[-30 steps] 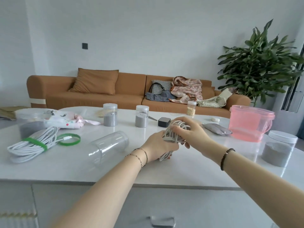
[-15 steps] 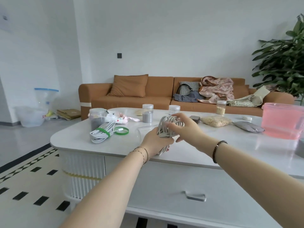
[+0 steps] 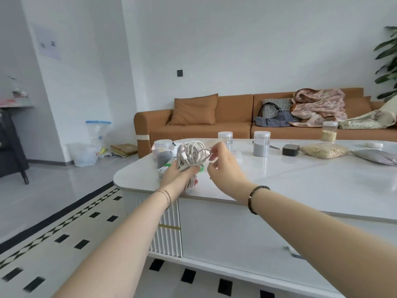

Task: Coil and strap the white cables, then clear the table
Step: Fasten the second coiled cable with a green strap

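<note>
Left hand (image 3: 175, 176) — closed round the white cable coil (image 3: 191, 160), held up over the table's (image 3: 279, 179) near left corner. Right hand (image 3: 223, 166) — a second ago cupped over the coil, now drawn back, fingertips (image 3: 211, 156) pinching only a loose end; we judge the winding nearly done, strap next. Behind: green strap (image 3: 202, 168), partly hidden. Farther: jars (image 3: 261, 144), sofa (image 3: 214, 125).
</note>
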`<state>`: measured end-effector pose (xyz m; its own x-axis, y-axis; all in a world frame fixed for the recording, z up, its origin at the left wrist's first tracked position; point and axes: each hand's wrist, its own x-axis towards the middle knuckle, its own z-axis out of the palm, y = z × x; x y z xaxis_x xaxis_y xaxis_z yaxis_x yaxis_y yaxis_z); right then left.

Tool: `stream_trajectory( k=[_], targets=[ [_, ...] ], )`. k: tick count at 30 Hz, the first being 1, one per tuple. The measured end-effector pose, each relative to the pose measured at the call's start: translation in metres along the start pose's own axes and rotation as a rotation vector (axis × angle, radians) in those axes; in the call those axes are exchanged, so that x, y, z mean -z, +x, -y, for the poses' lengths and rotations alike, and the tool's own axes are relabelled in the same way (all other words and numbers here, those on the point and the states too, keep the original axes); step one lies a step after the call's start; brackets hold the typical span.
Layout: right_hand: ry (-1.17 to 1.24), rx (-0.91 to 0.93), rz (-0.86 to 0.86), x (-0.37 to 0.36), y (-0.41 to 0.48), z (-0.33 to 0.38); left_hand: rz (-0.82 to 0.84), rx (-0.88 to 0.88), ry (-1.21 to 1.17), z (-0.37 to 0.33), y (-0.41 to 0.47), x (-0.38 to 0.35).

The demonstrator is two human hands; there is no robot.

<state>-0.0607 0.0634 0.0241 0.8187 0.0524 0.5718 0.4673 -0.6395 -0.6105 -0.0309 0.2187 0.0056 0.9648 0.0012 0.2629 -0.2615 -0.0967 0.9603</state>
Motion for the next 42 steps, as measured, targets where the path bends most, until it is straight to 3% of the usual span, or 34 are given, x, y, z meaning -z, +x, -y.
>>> stream_trajectory(
  k=[6,10,14,20,25,29,37,42],
  targets=[
    [-0.203,-0.13,0.228,-0.041,0.029,-0.048,0.029,0.013,0.015,0.013,0.029,0.004],
    [-0.269,-0.069,0.232,-0.05,0.054,-0.059,0.143,0.146,-0.164,0.014,0.043,0.006],
    [-0.334,-0.03,0.303,-0.06,0.068,-0.06,0.163,0.169,-0.161,0.014,0.045,0.005],
    [-0.446,-0.076,0.142,-0.047,0.062,-0.066,0.182,0.13,-0.076,0.014,0.046,0.006],
    [-0.618,0.145,-0.004,-0.008,0.041,-0.078,0.163,0.011,0.081,0.005,0.035,-0.008],
    [-0.42,0.052,0.057,0.038,0.027,-0.107,0.14,-0.053,0.181,0.0,0.03,-0.044],
    [-0.21,-0.272,-0.162,0.126,0.019,-0.177,0.231,0.007,0.041,-0.003,0.039,-0.163],
    [-0.109,-0.304,-0.221,0.15,0.029,-0.209,0.232,0.017,0.018,0.0,0.056,-0.204]
  ],
)
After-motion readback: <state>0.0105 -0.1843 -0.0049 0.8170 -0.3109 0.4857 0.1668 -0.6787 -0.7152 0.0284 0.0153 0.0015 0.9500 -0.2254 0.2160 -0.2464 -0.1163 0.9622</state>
